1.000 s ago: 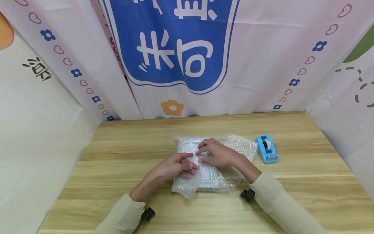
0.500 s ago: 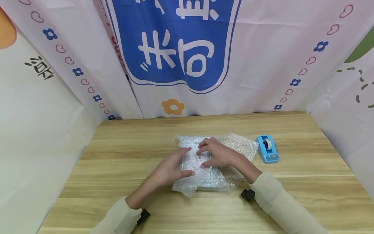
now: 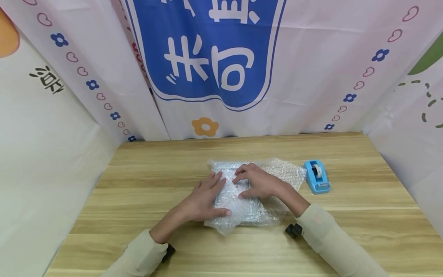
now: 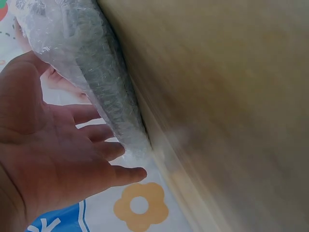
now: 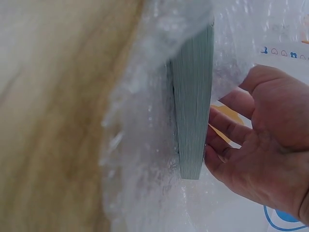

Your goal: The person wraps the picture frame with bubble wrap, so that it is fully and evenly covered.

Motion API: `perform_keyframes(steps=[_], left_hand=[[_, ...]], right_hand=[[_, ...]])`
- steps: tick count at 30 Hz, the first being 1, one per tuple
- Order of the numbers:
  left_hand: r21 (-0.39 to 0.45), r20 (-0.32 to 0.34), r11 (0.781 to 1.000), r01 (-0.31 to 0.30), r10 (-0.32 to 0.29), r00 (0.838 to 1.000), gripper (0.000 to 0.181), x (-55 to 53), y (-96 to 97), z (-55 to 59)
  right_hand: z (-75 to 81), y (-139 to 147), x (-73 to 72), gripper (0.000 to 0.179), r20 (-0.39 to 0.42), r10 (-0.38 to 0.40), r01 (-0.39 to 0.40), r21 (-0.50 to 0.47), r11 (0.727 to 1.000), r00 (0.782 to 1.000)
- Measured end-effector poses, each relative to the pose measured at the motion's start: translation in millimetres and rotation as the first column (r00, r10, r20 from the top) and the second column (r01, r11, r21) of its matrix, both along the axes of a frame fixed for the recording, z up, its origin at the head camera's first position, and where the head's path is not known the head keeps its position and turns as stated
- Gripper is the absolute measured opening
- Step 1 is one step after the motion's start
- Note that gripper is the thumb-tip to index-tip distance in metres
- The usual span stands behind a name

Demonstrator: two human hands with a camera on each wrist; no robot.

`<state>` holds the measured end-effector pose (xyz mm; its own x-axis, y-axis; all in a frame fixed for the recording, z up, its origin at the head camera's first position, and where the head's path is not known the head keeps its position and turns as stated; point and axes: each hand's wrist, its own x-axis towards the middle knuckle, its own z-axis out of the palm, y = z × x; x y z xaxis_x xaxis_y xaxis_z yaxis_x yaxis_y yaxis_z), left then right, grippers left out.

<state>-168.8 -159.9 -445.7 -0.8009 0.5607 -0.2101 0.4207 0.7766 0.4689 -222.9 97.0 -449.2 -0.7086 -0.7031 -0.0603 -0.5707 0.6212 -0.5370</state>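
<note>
A flat rectangular thing like a picture frame, with a thick grey-green edge (image 5: pixel 195 106), lies on the table in bubble wrap (image 3: pixel 284 172). One wrap flap covers its left side, while another spreads out loosely to the right. My left hand (image 3: pixel 202 202) lies along the left part of the package, fingers extended and thumb apart near the front. On the top, right of the middle, my right hand (image 3: pixel 259 184) rests its bent fingers and thumb at the surface. In the right wrist view, the wrap stands away from the bare edge.
A blue tape dispenser (image 3: pixel 317 177) stands just right of the loose wrap on the wooden table (image 3: pixel 145 173). Printed cloth (image 3: pixel 304 77) hangs behind the table's far edge and at both sides.
My left hand has drawn back from the package's middle to its left side, turning palm down with fingers spread over the wrap. My right hand stays nearly in place.
</note>
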Motion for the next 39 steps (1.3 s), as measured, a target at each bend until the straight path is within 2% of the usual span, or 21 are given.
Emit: perform_keyframes(steps=[9, 17, 22, 26, 30, 31, 37, 38, 39], left_hand=[[-0.076, 0.005, 0.997, 0.024, -0.023, 1.0, 0.107, -4.0, 5.6, -0.2], [-0.182, 0.019, 0.982, 0.053, -0.05, 0.999, 0.112, -8.9, 12.0, 4.4], [-0.234, 0.045, 0.97, 0.068, -0.06, 0.997, 0.112, -10.5, 15.7, 9.9], [-0.27, 0.073, 0.959, 0.088, -0.071, 0.995, 0.112, -13.1, 17.3, 10.2], [-0.285, 0.092, 0.953, 0.104, -0.08, 0.993, 0.113, -16.8, 16.5, 3.3], [-0.28, 0.085, 0.954, 0.111, -0.09, 0.992, 0.115, -18.7, 14.7, -1.7], [-0.226, 0.094, 0.962, 0.153, -0.135, 0.986, 0.118, -16.9, 8.3, 4.3], [-0.218, 0.107, 0.963, 0.158, -0.137, 0.985, 0.117, -15.2, 8.3, 9.0], [-0.203, 0.106, 0.966, 0.163, -0.144, 0.984, 0.119, -15.6, 6.3, 6.6]], right_hand=[[-1.5, 2.6, -0.4, 0.046, -0.009, 0.008, -0.008, -0.016, 1.0, 1.0], [-2.0, 5.3, -1.0, 0.048, -0.022, 0.024, -0.024, -0.025, 0.999, 0.999], [-3.0, 6.7, -0.6, 0.061, -0.007, 0.049, -0.049, -0.036, 0.998, 0.999], [-4.3, 8.2, -0.2, 0.074, 0.013, 0.067, -0.067, -0.034, 0.997, 0.998], [-4.4, 8.6, 0.8, 0.079, 0.02, 0.065, -0.064, -0.024, 0.998, 0.998], [-4.3, 8.3, 1.1, 0.08, 0.02, 0.063, -0.062, -0.021, 0.998, 0.998], [-2.0, 6.5, 2.6, 0.08, 0.016, 0.062, -0.062, -0.01, 0.998, 0.998], [-1.8, 6.2, 2.6, 0.08, 0.017, 0.063, -0.063, -0.008, 0.998, 0.998], [-1.7, 6.0, 2.5, 0.079, 0.018, 0.063, -0.063, -0.006, 0.998, 0.998]])
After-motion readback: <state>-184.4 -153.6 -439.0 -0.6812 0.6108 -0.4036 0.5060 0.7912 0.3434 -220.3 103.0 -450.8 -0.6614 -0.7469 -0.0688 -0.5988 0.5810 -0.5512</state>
